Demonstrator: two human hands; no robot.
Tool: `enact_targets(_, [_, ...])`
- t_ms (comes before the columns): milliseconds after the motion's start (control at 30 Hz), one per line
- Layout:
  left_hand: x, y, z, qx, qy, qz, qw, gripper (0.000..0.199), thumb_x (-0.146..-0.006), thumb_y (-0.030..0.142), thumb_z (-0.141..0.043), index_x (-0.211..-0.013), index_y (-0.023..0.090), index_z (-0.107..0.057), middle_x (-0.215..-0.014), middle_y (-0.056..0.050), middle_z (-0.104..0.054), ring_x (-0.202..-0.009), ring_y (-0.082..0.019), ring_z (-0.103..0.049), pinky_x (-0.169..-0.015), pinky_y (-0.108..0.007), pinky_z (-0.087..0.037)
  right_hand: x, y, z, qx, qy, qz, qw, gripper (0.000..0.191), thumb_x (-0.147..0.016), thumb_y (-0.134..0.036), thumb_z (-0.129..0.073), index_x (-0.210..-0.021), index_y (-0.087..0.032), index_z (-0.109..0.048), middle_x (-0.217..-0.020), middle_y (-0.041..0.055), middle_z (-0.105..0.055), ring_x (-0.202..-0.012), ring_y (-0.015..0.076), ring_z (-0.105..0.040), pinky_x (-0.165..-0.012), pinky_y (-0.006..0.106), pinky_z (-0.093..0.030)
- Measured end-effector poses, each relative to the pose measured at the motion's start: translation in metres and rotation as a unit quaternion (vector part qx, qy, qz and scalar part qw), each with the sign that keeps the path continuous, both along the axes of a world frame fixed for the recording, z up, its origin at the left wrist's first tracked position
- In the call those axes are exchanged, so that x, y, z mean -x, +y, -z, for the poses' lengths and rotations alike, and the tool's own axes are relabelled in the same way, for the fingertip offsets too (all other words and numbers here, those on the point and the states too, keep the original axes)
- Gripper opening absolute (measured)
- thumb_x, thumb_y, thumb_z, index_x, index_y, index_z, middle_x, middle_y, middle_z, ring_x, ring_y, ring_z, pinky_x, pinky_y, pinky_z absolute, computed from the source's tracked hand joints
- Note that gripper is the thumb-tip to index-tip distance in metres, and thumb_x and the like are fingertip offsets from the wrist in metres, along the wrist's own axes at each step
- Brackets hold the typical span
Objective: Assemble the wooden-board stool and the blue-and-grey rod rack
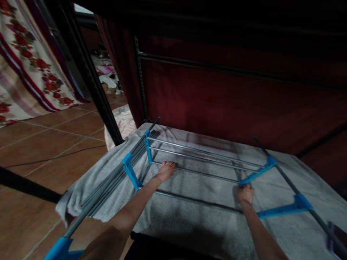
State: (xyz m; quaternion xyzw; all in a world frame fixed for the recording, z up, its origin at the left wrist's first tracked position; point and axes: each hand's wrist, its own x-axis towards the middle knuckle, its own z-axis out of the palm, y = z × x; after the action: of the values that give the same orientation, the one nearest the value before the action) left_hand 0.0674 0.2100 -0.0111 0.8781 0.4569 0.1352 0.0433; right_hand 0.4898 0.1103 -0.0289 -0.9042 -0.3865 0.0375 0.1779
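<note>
A partly assembled rack of grey metal tubes and blue plastic brackets lies on a bed-like surface covered with a grey blanket (pixel 189 224). My left hand (pixel 166 171) is closed over a thin cross tube (pixel 206 173), near its left end. My right hand (pixel 245 193) grips the lower end of a blue bracket (pixel 257 174), where that cross tube meets it; its fingertips are partly hidden. Another blue bracket (pixel 284 210) sits nearer on the right side pole (pixel 288 180). Blue brackets (pixel 130 170) also sit along the left side pole (pixel 108 180).
Several loose grey tubes (pixel 110 193) lie bundled at left. Black metal posts (pixel 94 79) and a dark red curtain (pixel 217 104) frame the surface. Beyond are a tiled floor (pixel 54 144) with a dark cable (pixel 59 157), and a floral cloth (pixel 40 65).
</note>
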Motion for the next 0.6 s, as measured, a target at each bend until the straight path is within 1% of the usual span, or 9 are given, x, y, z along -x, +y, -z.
enact_targets(67, [-0.004,-0.008,-0.007,-0.031,-0.012,0.011,0.999,0.033,-0.096,0.032,-0.041,-0.115,0.014,-0.062,-0.111,-0.013,-0.062,-0.105,-0.026,-0.057,-0.092,-0.043,-0.043,0.005,-0.003,-0.009,-0.031,0.017,0.02,0.999,0.041,-0.076,-0.014,-0.046,-0.117,-0.013,-0.055,-0.099,0.0177,-0.063,-0.098,0.03,-0.063,-0.081,0.039,-0.048])
enact_targets(133, [-0.013,-0.015,-0.016,-0.093,-0.046,-0.004,0.995,0.032,-0.097,0.032,-0.039,-0.113,0.018,-0.063,-0.105,-0.01,-0.063,-0.1,-0.025,-0.057,-0.091,-0.043,-0.043,0.012,-0.007,-0.017,-0.067,0.021,0.045,0.996,0.044,-0.076,-0.015,-0.048,-0.12,-0.01,-0.053,-0.106,0.0185,-0.063,-0.105,0.0289,-0.061,-0.088,0.037,-0.047])
enact_targets(200, [-0.031,-0.023,-0.032,-0.133,-0.069,0.042,0.988,0.029,-0.097,0.029,-0.038,-0.107,0.021,-0.065,-0.1,-0.009,-0.064,-0.093,-0.024,-0.056,-0.087,-0.041,-0.044,0.024,-0.012,-0.027,-0.102,0.014,0.068,0.992,0.049,-0.077,-0.017,-0.05,-0.126,-0.01,-0.05,-0.116,0.0191,-0.06,-0.112,0.0273,-0.057,-0.094,0.035,-0.045])
enact_targets(233, [-0.044,-0.028,-0.044,-0.156,-0.085,0.068,0.982,0.028,-0.097,0.027,-0.039,-0.109,0.022,-0.064,-0.103,-0.009,-0.064,-0.095,-0.024,-0.056,-0.088,-0.041,-0.043,0.032,-0.015,-0.035,-0.128,0.01,0.058,0.99,0.049,-0.079,-0.017,-0.049,-0.127,-0.014,-0.05,-0.119,0.0168,-0.059,-0.114,0.0246,-0.056,-0.096,0.033,-0.044])
enact_targets(267, [-0.058,-0.032,-0.058,-0.184,-0.103,0.089,0.973,0.028,-0.096,0.025,-0.041,-0.112,0.023,-0.063,-0.106,-0.009,-0.064,-0.097,-0.024,-0.055,-0.089,-0.041,-0.042,0.039,-0.017,-0.046,-0.193,0.011,0.007,0.981,0.047,-0.08,-0.016,-0.047,-0.126,-0.015,-0.052,-0.121,0.0164,-0.058,-0.116,0.0236,-0.055,-0.099,0.033,-0.042])
enact_targets(367, [-0.105,-0.041,-0.11,-0.248,-0.132,0.129,0.951,0.031,-0.095,0.023,-0.044,-0.123,0.022,-0.058,-0.115,-0.011,-0.062,-0.109,-0.026,-0.053,-0.098,-0.044,-0.038,0.052,-0.029,-0.099,-0.34,-0.026,-0.118,0.933,0.041,-0.084,-0.017,-0.042,-0.122,-0.018,-0.056,-0.122,0.0122,-0.057,-0.119,0.0221,-0.052,-0.102,0.037,-0.041])
enact_targets(433, [-0.135,-0.037,-0.14,-0.258,-0.124,0.138,0.948,0.034,-0.095,0.026,-0.045,-0.127,0.02,-0.055,-0.121,-0.013,-0.06,-0.115,-0.026,-0.05,-0.101,-0.044,-0.035,0.044,-0.036,-0.146,-0.38,-0.09,-0.111,0.914,0.042,-0.087,-0.018,-0.04,-0.126,-0.019,-0.055,-0.124,0.0119,-0.056,-0.12,0.0227,-0.05,-0.103,0.039,-0.039])
enact_targets(533, [-0.168,-0.02,-0.162,-0.221,-0.048,0.156,0.962,0.037,-0.095,0.034,-0.047,-0.128,0.019,-0.053,-0.127,-0.013,-0.058,-0.118,-0.027,-0.051,-0.099,-0.042,-0.037,0.01,-0.039,-0.208,-0.305,-0.15,-0.057,0.939,0.043,-0.088,-0.019,-0.041,-0.129,-0.014,-0.055,-0.123,0.0163,-0.058,-0.119,0.0271,-0.053,-0.101,0.041,-0.04])
enact_targets(600, [-0.181,-0.009,-0.163,-0.166,0.01,0.166,0.972,0.034,-0.095,0.034,-0.048,-0.125,0.021,-0.055,-0.119,-0.011,-0.062,-0.109,-0.024,-0.057,-0.091,-0.037,-0.042,-0.014,-0.032,-0.23,-0.224,-0.101,-0.027,0.969,0.038,-0.088,-0.017,-0.041,-0.12,-0.012,-0.061,-0.117,0.0185,-0.062,-0.113,0.0278,-0.058,-0.096,0.039,-0.042])
